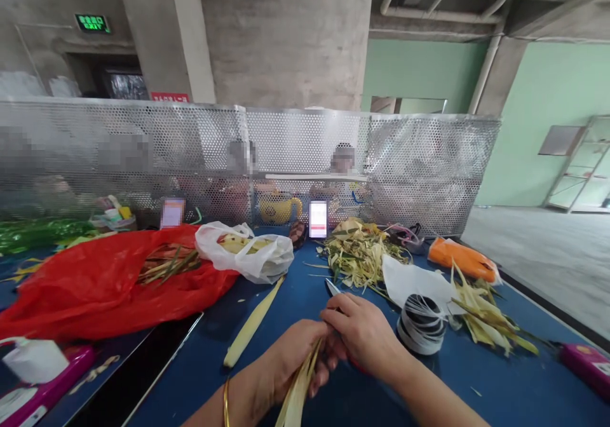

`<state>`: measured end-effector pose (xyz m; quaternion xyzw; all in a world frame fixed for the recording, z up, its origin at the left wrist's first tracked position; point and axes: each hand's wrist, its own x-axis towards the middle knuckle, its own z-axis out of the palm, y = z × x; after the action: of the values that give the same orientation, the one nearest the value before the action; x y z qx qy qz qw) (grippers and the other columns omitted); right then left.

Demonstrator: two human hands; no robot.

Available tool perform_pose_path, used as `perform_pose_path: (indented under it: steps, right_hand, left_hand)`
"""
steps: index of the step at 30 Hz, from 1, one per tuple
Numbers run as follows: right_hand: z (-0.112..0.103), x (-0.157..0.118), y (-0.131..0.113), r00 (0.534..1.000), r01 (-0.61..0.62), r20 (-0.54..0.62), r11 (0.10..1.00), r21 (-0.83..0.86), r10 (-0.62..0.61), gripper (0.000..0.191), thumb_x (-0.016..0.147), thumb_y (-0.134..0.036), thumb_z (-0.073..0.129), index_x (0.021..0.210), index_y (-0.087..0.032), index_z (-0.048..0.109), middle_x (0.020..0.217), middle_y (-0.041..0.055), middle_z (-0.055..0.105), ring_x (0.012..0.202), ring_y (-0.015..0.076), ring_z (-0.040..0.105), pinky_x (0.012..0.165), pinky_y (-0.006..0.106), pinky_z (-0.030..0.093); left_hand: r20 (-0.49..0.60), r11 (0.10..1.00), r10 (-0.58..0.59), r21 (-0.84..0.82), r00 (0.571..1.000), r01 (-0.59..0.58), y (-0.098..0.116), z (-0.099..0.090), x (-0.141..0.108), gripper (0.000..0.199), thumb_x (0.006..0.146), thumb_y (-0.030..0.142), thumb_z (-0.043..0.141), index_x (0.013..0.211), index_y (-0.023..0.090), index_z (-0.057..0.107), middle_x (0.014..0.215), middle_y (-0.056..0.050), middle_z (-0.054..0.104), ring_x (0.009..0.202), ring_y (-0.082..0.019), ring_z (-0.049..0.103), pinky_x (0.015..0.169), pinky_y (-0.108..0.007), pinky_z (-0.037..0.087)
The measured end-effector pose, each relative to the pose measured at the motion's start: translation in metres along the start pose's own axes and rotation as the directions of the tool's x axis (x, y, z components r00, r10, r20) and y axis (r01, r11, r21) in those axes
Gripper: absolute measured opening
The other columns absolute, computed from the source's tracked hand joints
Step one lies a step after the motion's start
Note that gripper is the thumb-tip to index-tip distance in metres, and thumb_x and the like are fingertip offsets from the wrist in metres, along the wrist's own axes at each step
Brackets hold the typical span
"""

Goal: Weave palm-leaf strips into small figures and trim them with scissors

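Note:
Pale dried corn husk strips (296, 394) hang downward from my left hand (305, 351), whose fingers are wrapped round them. Against its thumb, my right hand (362, 332) is closed at the top end of the same bundle, where the fingers cover the grip. A scissors blade (332, 287) pokes out just beyond the hands; a bit of red shows below the right hand, and the rest of the scissors is hidden. Left of my hands, a long folded husk (255, 322) lies on the blue table (210, 351). Close by on the right stands a spool of white cord (422, 326).
A husk pile (362, 255), a lit phone (318, 218) and a white plastic bag (245, 252) lie farther back. Red plastic sheeting (95, 287) spreads leftward. To the right are an orange packet (463, 258) and loose husks (493, 316). A perforated metal screen (305, 141) borders the table; people sit behind it.

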<state>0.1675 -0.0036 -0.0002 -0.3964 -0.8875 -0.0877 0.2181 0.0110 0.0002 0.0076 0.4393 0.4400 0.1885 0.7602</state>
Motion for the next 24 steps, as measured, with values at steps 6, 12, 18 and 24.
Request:
perform_pose_path:
  steps: [6, 12, 18, 24]
  right_hand:
    - [0.000, 0.000, 0.007, 0.991, -0.119, -0.050, 0.986, 0.118, 0.126, 0.016, 0.091, -0.015, 0.051, 0.093, -0.021, 0.065, 0.090, 0.0034, 0.062, 0.079, 0.0156, 0.058, 0.068, 0.024, 0.043]
    - [0.001, 0.005, 0.009, 0.858, -0.394, -0.062, 0.731, 0.557, 0.509, 0.012, 0.088, -0.021, 0.051, 0.081, -0.019, 0.061, 0.073, -0.0001, 0.057, 0.069, 0.0145, 0.055, 0.064, 0.024, 0.042]
    - [0.008, 0.006, -0.004, 0.840, -0.419, 0.060, 0.574, 0.704, 0.540, 0.004, 0.080, -0.017, 0.051, 0.078, -0.020, 0.053, 0.066, -0.0031, 0.055, 0.062, 0.0130, 0.052, 0.060, 0.023, 0.040]
    - [0.016, 0.004, -0.003, 0.823, -0.438, 0.086, 0.531, 0.725, 0.561, 0.014, 0.084, -0.030, 0.052, 0.075, -0.020, 0.052, 0.070, -0.0011, 0.057, 0.067, 0.0145, 0.053, 0.062, 0.024, 0.041]
  left_hand:
    - [0.159, 0.994, 0.032, -0.111, 0.987, -0.014, 0.004, -0.009, 0.000, 0.054, 0.086, 0.057, 0.045, 0.072, 0.009, 0.065, 0.061, -0.005, 0.057, 0.042, -0.011, 0.054, 0.035, -0.020, 0.040]
    - [-0.213, 0.921, 0.185, -0.302, 0.959, -0.244, 0.006, -0.018, -0.001, 0.030, 0.081, 0.039, 0.063, 0.093, 0.012, 0.062, 0.064, -0.001, 0.060, 0.048, -0.009, 0.055, 0.043, -0.019, 0.043]
    - [-0.079, 0.949, 0.212, -0.221, 0.974, -0.224, 0.001, -0.013, 0.001, 0.042, 0.072, 0.031, 0.073, 0.107, 0.012, 0.058, 0.074, -0.005, 0.067, 0.054, -0.012, 0.061, 0.048, -0.021, 0.046]
    - [-0.030, 0.969, 0.175, -0.174, 0.984, -0.178, -0.001, -0.013, 0.003, 0.031, 0.076, 0.027, 0.064, 0.102, 0.011, 0.061, 0.076, -0.006, 0.069, 0.055, -0.012, 0.062, 0.049, -0.020, 0.046]
